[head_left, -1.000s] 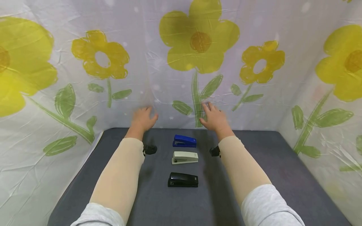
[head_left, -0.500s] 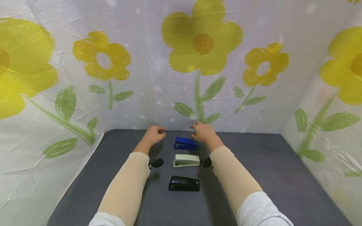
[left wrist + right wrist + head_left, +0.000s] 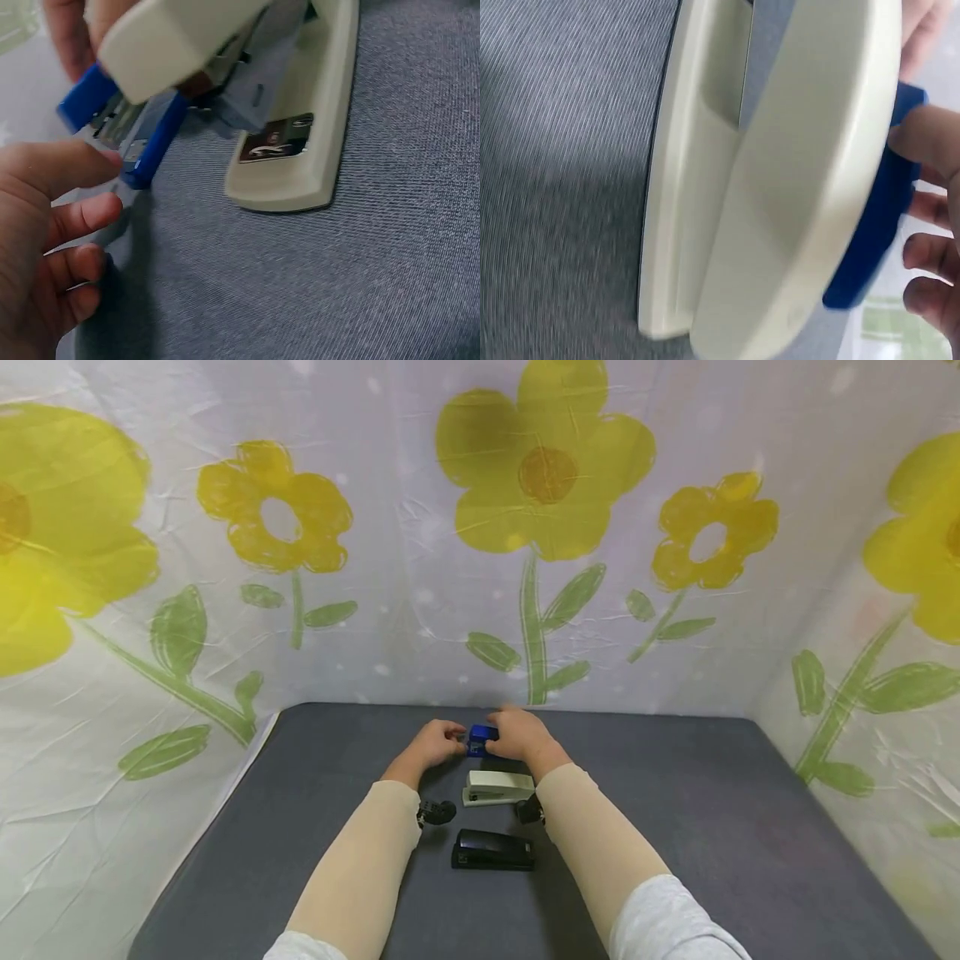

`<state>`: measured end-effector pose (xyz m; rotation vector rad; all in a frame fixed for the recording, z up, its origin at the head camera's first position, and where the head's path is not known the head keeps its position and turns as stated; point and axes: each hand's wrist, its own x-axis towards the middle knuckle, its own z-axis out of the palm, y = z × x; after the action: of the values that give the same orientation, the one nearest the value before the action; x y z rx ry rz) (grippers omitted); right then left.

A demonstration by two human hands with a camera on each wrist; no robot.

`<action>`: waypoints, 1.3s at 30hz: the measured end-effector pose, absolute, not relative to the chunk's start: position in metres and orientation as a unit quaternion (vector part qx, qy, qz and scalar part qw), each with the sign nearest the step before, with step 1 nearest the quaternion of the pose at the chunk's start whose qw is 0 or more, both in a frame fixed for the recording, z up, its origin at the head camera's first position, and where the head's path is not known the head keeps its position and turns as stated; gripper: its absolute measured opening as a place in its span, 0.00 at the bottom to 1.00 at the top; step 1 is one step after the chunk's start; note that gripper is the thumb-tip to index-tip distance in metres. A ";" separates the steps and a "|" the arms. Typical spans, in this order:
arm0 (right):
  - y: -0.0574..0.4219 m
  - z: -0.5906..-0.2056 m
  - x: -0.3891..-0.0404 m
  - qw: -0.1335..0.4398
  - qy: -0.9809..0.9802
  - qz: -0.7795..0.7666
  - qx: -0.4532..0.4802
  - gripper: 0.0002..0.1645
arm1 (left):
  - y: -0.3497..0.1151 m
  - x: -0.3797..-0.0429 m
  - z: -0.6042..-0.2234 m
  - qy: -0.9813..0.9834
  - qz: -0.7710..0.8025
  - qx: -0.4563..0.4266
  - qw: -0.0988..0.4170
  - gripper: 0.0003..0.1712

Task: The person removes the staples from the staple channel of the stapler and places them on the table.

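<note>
At the far side of the table lies a blue stapler (image 3: 482, 735), its front end pointing left. My right hand (image 3: 521, 735) grips it from the right, thumb (image 3: 922, 139) on the near side and fingers reaching over the far side. Loosely bent, the fingers of my left hand (image 3: 437, 743) are at the stapler's left end; the left wrist view has that thumb (image 3: 82, 169) right by the blue base (image 3: 154, 150). Nearer to me sits a cream-white stapler (image 3: 498, 785), which partly covers the blue one in both wrist views. A black stapler (image 3: 492, 850) lies nearest.
The staplers form a column on a dark grey cloth-covered table (image 3: 652, 827). Behind it hangs a pale curtain (image 3: 405, 635) printed with yellow flowers, which also runs down both sides. Black wrist cameras (image 3: 437, 812) hang beside the white stapler.
Both hands have come down from in front of the curtain and moved inward to the blue stapler. The right hand has taken hold of it; the left has arrived at its left end.
</note>
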<state>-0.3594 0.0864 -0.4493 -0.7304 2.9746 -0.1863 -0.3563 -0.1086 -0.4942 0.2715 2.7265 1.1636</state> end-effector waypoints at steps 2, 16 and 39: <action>0.082 -0.451 -0.360 0.028 0.968 -0.064 -0.243 0.29 | -0.106 -0.355 -0.495 0.919 0.373 0.102 0.078 0.26; 0.067 -0.453 -0.361 0.014 0.970 -0.055 -0.236 0.17 | -0.098 -0.353 -0.497 0.934 0.332 0.105 0.077 0.15; 0.131 -0.418 -0.353 0.061 0.948 -0.271 -0.156 0.26 | -0.092 -0.357 -0.502 0.937 0.327 0.083 0.087 0.26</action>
<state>-0.3531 0.1313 -0.4178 -0.4721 2.8664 -0.8210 -0.3569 -0.0923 -0.5016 0.2459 2.7917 0.9737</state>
